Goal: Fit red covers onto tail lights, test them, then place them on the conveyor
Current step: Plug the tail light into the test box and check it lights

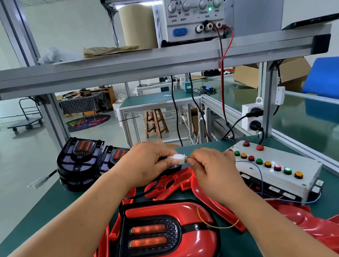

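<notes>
At mid-frame the left hand (147,163) grips the white connector (177,159) and the right hand (214,169) fingers pinch its right end, with the red-covered tail light (166,235) at lower centre on the surface (47,218); a skewed push could leave poor contact and falsify the test.

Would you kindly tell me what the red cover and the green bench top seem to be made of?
Red cover: likely moulded plastic, glossy, with bright highlights along its curves. Green bench top: probably a matte rubber or vinyl mat, showing little glare.
</notes>
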{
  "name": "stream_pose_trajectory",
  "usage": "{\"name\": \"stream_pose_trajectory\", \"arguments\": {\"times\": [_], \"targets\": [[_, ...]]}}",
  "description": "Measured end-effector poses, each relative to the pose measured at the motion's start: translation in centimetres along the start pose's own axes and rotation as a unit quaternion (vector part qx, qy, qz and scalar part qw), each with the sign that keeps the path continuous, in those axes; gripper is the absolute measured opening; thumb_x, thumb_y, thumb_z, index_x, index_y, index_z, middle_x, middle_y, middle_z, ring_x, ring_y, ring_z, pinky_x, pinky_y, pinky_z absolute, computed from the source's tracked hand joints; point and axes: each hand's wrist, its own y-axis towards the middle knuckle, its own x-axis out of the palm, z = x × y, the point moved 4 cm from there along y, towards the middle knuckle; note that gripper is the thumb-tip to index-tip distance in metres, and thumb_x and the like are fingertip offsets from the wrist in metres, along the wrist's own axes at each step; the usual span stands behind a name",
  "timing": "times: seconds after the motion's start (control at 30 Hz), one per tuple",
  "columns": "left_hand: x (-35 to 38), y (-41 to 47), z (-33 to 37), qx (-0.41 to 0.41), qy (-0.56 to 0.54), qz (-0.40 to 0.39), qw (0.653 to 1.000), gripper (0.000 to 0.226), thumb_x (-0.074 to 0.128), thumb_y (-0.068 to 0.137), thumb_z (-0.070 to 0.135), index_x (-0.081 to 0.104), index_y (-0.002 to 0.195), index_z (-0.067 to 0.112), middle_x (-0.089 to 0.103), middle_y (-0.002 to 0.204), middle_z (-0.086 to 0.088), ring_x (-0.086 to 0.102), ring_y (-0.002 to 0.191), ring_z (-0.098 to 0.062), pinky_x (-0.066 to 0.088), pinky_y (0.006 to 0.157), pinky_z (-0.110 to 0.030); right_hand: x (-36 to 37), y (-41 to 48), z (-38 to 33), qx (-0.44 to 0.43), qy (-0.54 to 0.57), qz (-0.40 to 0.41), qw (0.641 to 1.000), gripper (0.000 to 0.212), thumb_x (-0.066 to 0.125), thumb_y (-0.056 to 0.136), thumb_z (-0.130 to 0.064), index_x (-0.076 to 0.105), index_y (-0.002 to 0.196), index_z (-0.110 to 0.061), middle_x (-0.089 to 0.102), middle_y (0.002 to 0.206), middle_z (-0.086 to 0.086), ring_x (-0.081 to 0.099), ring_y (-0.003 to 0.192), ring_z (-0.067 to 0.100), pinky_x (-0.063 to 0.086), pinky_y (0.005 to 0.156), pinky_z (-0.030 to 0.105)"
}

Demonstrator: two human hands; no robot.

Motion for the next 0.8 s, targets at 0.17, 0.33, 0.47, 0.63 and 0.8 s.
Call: {"name": "stream_pose_trajectory", "arguments": {"times": [0.17,0.33,0.47,0.63,0.8], "targets": [[0.3,0.5,-2.7,-0.128,0.142,0.034,0.981,0.032,0.042,0.096,0.058,0.055,0.125,0.054,0.065,0.118,0.017,0.054,0.118,-0.012,0.025,0.109,-0.039,0.7,-0.9,2.6,0.087,-0.17,-0.04,0.981,0.014,0.046,0.094,-0.031,0.05,0.107,-0.029,0.059,0.108,-0.008,0.05,0.107,0.018,0.021,0.088,0.04],[-0.8,-0.5,-2.9,-0.179,0.153,0.089,0.968,0.042,0.048,0.098,0.044,0.043,0.139,0.049,0.053,0.138,0.011,0.036,0.136,-0.015,0.015,0.113,-0.045,0.9,-1.2,5.9,0.174,-0.217,-0.087,0.957,0.044,0.051,0.091,-0.043,0.041,0.127,-0.02,0.048,0.136,-0.001,0.034,0.133,0.02,0.022,0.108,0.047],[-2.4,-3.8,-1.7,-0.171,0.033,0.133,0.976,0.032,0.051,0.098,0.034,0.059,0.126,0.047,0.059,0.13,0.015,0.048,0.127,-0.014,0.032,0.107,-0.039,1.6,0.1,6.9,0.168,-0.236,-0.139,0.947,0.066,0.047,0.091,-0.055,0.03,0.142,-0.015,0.022,0.158,0.003,0.009,0.148,0.022,0.017,0.113,0.049],[-1.9,-9.5,-0.6,-0.166,-0.114,0.117,0.973,0.029,0.054,0.097,0.035,0.061,0.123,0.043,0.059,0.121,0.027,0.051,0.117,0.006,0.039,0.097,-0.017,1.6,1.8,8.4,0.175,-0.27,-0.182,0.929,0.068,0.045,0.087,-0.061,0.038,0.135,-0.014,0.036,0.146,0.002,0.014,0.145,0.022,0.024,0.107,0.048],[0.0,-14.0,-1.8,-0.172,-0.15,-0.033,0.973,0.085,0.05,0.061,0.09,0.023,0.138,0.064,0.028,0.143,0.04,0.024,0.133,0.018,0.026,0.115,-0.023,2.1,1.9,9.0,0.178,-0.302,-0.199,0.915,0.066,0.044,0.087,-0.064,0.04,0.133,-0.017,0.042,0.143,0.0,0.019,0.142,0.018,0.026,0.101,0.043]]}}
